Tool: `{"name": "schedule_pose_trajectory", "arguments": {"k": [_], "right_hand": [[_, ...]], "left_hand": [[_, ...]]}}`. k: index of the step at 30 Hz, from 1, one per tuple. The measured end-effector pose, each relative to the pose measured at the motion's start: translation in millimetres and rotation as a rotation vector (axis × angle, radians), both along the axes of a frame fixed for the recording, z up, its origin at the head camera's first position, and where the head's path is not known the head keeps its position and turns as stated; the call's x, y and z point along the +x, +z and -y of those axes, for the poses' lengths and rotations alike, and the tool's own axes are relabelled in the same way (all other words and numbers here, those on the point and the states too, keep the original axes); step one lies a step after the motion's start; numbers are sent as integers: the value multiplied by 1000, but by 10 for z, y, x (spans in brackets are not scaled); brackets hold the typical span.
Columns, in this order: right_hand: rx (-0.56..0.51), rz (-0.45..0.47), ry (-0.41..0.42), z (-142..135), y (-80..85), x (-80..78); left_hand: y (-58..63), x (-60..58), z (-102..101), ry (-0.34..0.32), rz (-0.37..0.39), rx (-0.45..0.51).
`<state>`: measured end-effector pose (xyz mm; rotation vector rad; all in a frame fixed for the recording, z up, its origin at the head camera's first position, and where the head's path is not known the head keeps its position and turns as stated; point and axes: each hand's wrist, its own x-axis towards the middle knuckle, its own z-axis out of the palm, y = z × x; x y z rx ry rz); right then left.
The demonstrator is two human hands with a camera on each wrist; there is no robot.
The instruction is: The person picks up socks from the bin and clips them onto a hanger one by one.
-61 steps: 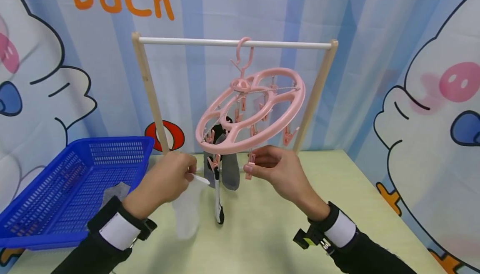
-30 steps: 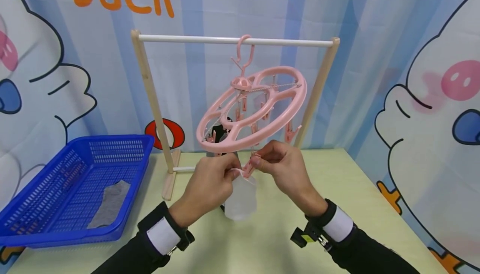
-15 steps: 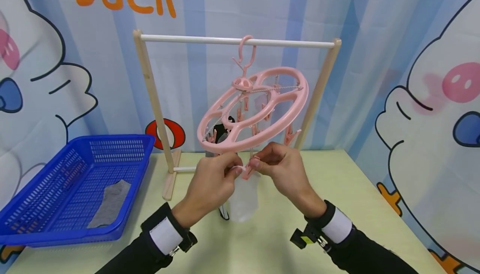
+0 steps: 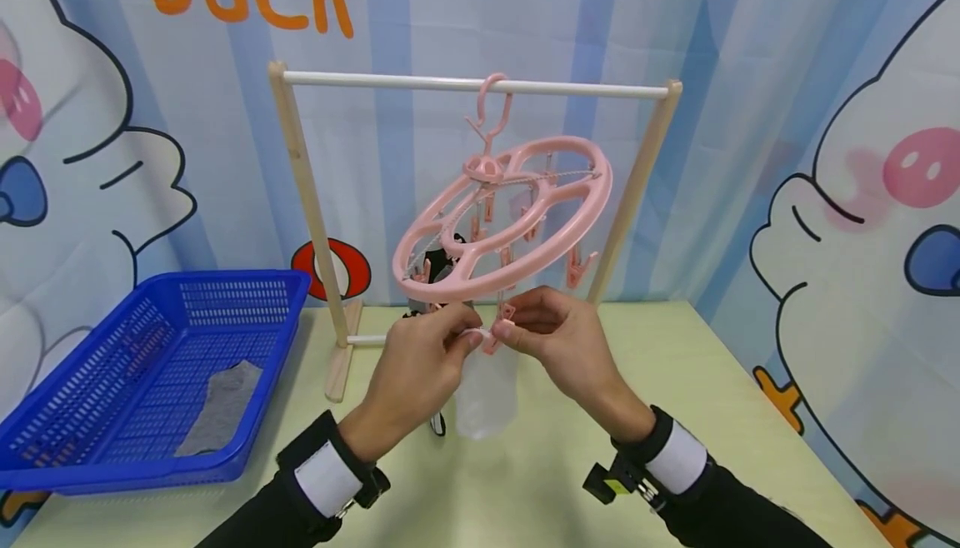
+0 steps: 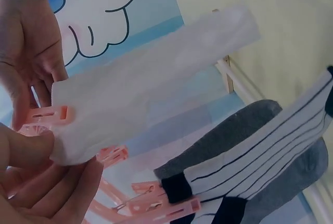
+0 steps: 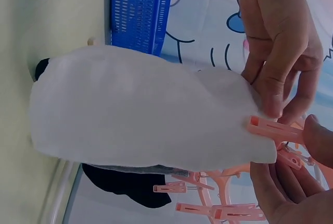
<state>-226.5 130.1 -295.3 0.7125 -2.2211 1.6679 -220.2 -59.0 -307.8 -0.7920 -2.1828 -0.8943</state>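
Note:
A white sock point(image 4: 487, 402) hangs toe-down under the front of a pink round clip hanger point(image 4: 450, 291). My left hand point(image 4: 416, 369) pinches the sock's cuff between thumb and fingers. My right hand point(image 4: 570, 344) grips a pink clothespin point(image 6: 276, 129) that dangles from the hanger. In the right wrist view the clothespin's tip overlaps the cuff, close beside my left fingertips. Behind, in the left wrist view, a white sock with dark stripes point(image 5: 260, 151) and a grey sock point(image 5: 223, 135) hang from other clips; my hands mostly hide them in the head view.
The hanger hooks over the white bar point(image 4: 390, 82) of a wooden-legged rack point(image 4: 307, 173) on the pale table point(image 4: 637, 448). At left stands a blue basket point(image 4: 150, 477) with a grey sock point(image 4: 221, 406) inside. Other pink clips point(image 4: 577, 267) dangle from the ring.
My left hand has brought the white sock rightward from beside the basket to the clothespin in my right hand. Over the last half second, both hands have barely shifted, the clothespin staying at the cuff.

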Motion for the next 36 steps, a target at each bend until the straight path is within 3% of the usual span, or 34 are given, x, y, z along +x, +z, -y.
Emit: {"name": "schedule_pose_trajectory", "arguments": {"k": [3,6,10,13,21,36], "right_hand": [[-6,5,0,5,-4,1],[-3,-1,-5,9,-9,-4],[-3,-6,-11,10,-19,-13],[-5,-5,-8,9,-36,-14],[-10,0,0,23,-48,-18],[22,-36,5,41,-28,-33]], "left_hand": [[28,29,40,12,-66,-1],[77,45,75,29,-193,11],[143,3,77,61,-361,0],[166,-51,53,67,-418,-52],[186,-153,-6,78,-484,-182],[271,-141,-4,109,-431,-246]]}}
